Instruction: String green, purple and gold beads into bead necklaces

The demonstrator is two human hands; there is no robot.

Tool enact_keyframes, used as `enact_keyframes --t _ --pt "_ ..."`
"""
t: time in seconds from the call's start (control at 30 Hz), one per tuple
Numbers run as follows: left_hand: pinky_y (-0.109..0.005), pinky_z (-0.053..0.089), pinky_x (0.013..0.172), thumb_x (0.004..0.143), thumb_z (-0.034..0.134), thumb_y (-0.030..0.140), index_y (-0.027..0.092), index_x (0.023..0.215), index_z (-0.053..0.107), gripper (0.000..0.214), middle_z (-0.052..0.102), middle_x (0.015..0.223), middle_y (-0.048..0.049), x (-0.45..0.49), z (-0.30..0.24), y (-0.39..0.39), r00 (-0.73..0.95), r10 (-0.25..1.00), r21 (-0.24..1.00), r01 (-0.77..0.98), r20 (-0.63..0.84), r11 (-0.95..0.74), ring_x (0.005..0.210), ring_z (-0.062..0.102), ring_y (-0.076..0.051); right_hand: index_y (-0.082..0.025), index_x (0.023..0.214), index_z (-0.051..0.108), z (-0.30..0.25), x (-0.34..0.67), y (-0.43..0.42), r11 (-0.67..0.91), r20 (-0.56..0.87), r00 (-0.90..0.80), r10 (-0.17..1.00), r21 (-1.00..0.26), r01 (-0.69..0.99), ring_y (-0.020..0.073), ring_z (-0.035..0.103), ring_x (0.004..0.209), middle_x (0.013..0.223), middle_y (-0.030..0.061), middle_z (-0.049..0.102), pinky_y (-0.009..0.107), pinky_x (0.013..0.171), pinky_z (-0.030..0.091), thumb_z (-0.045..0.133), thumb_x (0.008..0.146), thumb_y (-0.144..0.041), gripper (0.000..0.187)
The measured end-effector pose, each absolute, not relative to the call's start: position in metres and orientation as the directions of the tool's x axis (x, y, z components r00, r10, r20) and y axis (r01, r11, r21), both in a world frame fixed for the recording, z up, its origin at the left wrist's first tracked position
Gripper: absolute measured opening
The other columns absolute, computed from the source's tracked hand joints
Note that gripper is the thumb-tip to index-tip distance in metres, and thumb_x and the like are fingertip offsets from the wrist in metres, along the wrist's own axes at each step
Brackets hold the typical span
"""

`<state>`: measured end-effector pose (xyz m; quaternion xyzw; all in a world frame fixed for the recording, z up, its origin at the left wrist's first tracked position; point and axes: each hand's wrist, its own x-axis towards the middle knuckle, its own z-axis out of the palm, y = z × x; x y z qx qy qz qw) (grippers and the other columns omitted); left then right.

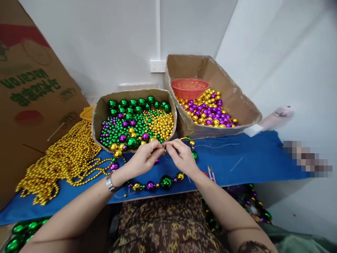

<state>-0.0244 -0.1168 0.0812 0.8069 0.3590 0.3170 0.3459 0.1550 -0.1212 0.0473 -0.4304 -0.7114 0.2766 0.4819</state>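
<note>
My left hand [147, 156] and my right hand [182, 156] meet above the blue cloth, both closed in a pinch. A thin thread [167, 159] loops down between their fingertips, with a tiny gold bead close by. Around and below them curves a bead necklace [166, 182] of gold, purple and green balls in mixed sizes, lying on the cloth. Part of it is hidden behind my hands and wrists. Beside my right forearm lies a pair of thread snips [211, 174]. A loose end of clear thread [218, 146] trails off to the right.
Behind my hands stand a box of sorted beads [95, 131] and a taller carton [231, 80] with a red basket [190, 89]. Gold bead strands [65, 154] heap at left by a large carton [31, 105]. More bead strings hang below the blue-covered table [252, 158].
</note>
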Motion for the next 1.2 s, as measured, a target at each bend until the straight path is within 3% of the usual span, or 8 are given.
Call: enact_keyframes --t 0.23,0.43,0.57,0.73,0.97,1.1,1.2 --pt "-0.024 0.038 0.062 0.095 0.044 0.029 0.018 0.082 0.052 0.019 0.053 0.071 0.0003 -0.029 0.069 -0.129 0.539 0.792 0.761 0.374 0.287 -0.530 0.065 0.048 -0.012 -0.020 0.082 0.064 0.037 0.133 -0.123 0.322 0.309 -0.105 0.945 -0.936 0.142 0.0142 0.058 0.070 0.078 0.0011 0.063 0.026 0.065 0.048 0.057 0.088 -0.041 0.023" --pt "-0.023 0.037 0.058 0.094 0.047 0.035 0.017 0.078 0.053 0.024 0.053 0.069 0.0006 -0.034 0.062 -0.123 0.407 0.869 0.847 0.318 0.283 -0.425 0.061 0.044 -0.011 -0.021 0.089 0.057 0.039 0.129 -0.126 0.322 0.321 -0.091 0.943 -0.947 -0.006 0.0139 0.060 0.076 0.082 0.0008 0.063 0.027 0.072 0.050 0.053 0.092 -0.043 0.023" --pt "-0.023 0.039 0.056 0.091 0.052 0.043 0.016 0.081 0.058 0.029 0.057 0.069 -0.0016 -0.034 0.062 -0.123 0.308 0.927 0.941 0.187 0.215 -0.281 0.060 0.049 -0.012 -0.022 0.090 0.053 0.042 0.134 -0.120 0.314 0.328 -0.148 0.933 -0.943 -0.110 0.0143 0.062 0.080 0.080 0.0005 0.063 0.031 0.082 0.052 0.052 0.093 -0.047 0.025" --pt "-0.022 0.037 0.054 0.087 0.059 0.047 0.016 0.078 0.058 0.033 0.060 0.070 -0.0014 -0.036 0.048 -0.127 0.255 0.957 0.991 -0.032 0.136 -0.133 0.058 0.049 -0.010 -0.023 0.086 0.046 0.027 0.134 -0.127 0.083 0.147 -0.285 0.947 -0.971 -0.225 0.0110 0.061 0.065 0.072 -0.0040 0.057 0.027 0.065 0.056 0.054 0.090 -0.054 0.032" --pt "-0.022 0.039 0.056 0.083 0.065 0.045 0.015 0.075 0.060 0.032 0.061 0.069 -0.0015 -0.048 0.007 -0.139 0.218 0.976 0.999 -0.047 -0.012 0.022 0.058 0.050 -0.009 -0.023 0.087 0.045 -0.015 0.122 -0.150 -0.155 -0.067 -0.267 0.961 -0.933 -0.324 0.0105 0.064 0.068 0.073 -0.0048 0.058 0.023 0.059 0.057 0.061 0.084 -0.056 0.037" --pt "-0.023 0.045 0.061 0.076 0.075 0.035 0.015 0.080 0.063 0.024 0.063 0.072 -0.0017 -0.055 -0.003 -0.146 0.234 0.970 0.994 -0.076 -0.062 0.082 0.063 0.055 -0.010 -0.023 0.089 0.045 -0.022 0.119 -0.144 -0.149 -0.057 -0.263 0.963 -0.927 -0.345 0.0106 0.065 0.067 0.077 -0.0042 0.060 0.025 0.060 0.059 0.062 0.083 -0.056 0.037" --pt "-0.024 0.047 0.060 0.075 0.076 0.032 0.016 0.086 0.063 0.024 0.064 0.075 -0.0013 -0.056 -0.002 -0.149 0.195 0.977 0.984 -0.139 -0.080 0.108 0.062 0.057 -0.010 -0.022 0.090 0.048 -0.021 0.119 -0.138 -0.054 0.019 -0.276 0.961 -0.966 -0.253 0.0096 0.064 0.064 0.081 -0.0023 0.062 0.026 0.063 0.058 0.057 0.088 -0.054 0.033"
